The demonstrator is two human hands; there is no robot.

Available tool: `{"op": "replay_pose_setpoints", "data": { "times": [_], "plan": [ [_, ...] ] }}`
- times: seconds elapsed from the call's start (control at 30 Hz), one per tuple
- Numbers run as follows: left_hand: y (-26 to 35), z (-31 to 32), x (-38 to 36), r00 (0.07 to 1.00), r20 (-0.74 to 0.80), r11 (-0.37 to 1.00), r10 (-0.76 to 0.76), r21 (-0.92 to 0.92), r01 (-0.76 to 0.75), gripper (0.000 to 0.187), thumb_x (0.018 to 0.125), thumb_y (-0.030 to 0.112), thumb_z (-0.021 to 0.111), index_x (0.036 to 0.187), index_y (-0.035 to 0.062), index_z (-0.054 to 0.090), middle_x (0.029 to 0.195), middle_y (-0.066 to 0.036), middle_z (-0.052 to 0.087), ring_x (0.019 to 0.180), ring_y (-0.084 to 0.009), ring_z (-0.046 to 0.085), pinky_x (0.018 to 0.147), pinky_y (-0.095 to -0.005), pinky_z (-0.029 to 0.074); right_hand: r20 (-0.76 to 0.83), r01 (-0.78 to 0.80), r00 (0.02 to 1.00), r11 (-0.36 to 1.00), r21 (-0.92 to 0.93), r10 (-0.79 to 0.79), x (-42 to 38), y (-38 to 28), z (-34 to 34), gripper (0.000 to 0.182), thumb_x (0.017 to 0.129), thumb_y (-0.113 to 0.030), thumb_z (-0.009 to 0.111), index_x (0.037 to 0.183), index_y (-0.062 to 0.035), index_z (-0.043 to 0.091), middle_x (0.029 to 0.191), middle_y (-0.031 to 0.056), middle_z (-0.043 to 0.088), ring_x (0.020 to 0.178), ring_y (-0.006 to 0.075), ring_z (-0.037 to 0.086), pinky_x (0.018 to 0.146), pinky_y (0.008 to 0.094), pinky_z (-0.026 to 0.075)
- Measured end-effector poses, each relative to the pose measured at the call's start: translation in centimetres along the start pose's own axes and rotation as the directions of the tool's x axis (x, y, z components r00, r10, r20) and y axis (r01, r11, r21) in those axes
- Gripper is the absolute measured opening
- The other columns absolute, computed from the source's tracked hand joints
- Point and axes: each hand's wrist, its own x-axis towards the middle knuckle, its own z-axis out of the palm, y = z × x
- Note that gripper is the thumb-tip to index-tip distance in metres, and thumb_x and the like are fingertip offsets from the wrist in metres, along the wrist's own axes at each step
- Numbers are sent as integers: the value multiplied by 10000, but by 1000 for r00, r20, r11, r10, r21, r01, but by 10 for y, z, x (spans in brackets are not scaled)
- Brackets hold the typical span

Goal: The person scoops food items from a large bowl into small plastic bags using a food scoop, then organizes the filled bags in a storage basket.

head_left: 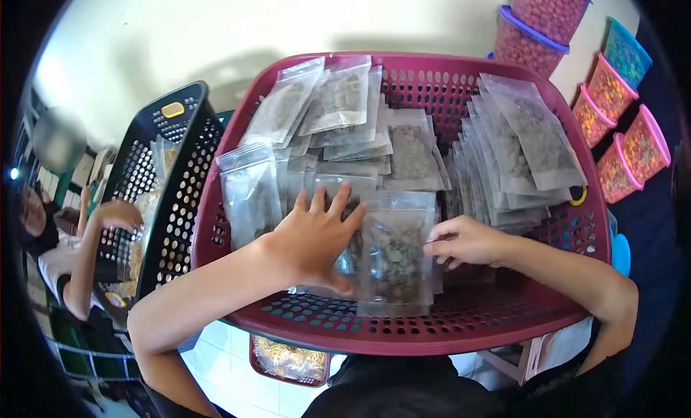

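Note:
A maroon perforated basket (432,339) holds many clear zip pouches of grey-green pieces. My left hand (311,238) lies with fingers spread over pouches in the middle of the basket, palm down. Just right of it, one upright pouch (396,256) faces me near the basket's front. My right hand (464,243) has its fingers curled in a pinch at this pouch's right edge. Rows of pouches (518,144) lean together at the right side, and more pouches (342,101) are stacked at the back left.
A black basket (191,130) with clear bags stands at the left, where another person's hand (119,215) reaches in. Tubs of pink (529,47) and orange pieces (612,87) are stacked at the right. Below sits a small basket (291,360) of yellowish pieces.

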Motion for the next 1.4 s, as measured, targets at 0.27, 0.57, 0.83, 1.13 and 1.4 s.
{"op": "replay_pose_setpoints", "data": {
  "times": [0.27, 0.57, 0.83, 1.13, 1.4],
  "plan": [
    [-7, 7, -3, 988, 133, 989, 80, 110, -95, 906, 610, 446, 671, 1262, -17, 245, 1289, -318, 183, 1137, -462, 313, 953, -482, 259, -116, 38, 993, 935, 352, 3, -48, -24, -32, 118, 847, -137, 462, 860, -19, 464, 896, 120, 541, 747, 213, 586, 624, 338, 518],
    [3, 4, -8, 997, -18, 991, 69, 113, -66, 887, 619, 520, 627, 1261, 15, 283, 1318, -277, 164, 1171, -462, 252, 947, -552, 205, -91, 42, 996, 940, 337, -12, -24, -13, 7, 106, 843, -69, 425, 839, 37, 421, 794, 131, 507, 700, 238, 600, 605, 319, 542],
    [28, 14, -12, 1000, -9, 996, -4, 85, 5, 917, 594, 505, 655, 1293, 76, 245, 1336, -246, 134, 1178, -466, 228, 934, -567, 213, -138, 156, 985, 894, 420, -107, 1, -16, 26, 80, 843, -62, 412, 823, 15, 398, 813, 128, 499, 696, 241, 597, 604, 342, 545],
    [32, 17, -13, 999, -32, 1000, 4, 17, -3, 821, 623, 487, 642, 1288, 162, 288, 1346, -215, 132, 1189, -497, 154, 918, -605, 191, -27, -21, 999, 990, 140, 25, 12, -5, 18, 317, 846, -235, 462, 764, 70, 488, 692, 175, 572, 574, 224, 599, 479, 310, 512],
    [37, -11, -23, 993, -89, 997, -75, -17, 73, 733, 634, 472, 630, 1251, 180, 363, 1353, -178, 141, 1214, -483, 62, 923, -638, 113, -82, -71, 996, 669, -740, 15, 10, 45, -22, 422, 687, -148, 477, 1017, 106, 410, 998, 265, 494, 968, 385, 485, 848, 393, 393]
  ]
}}
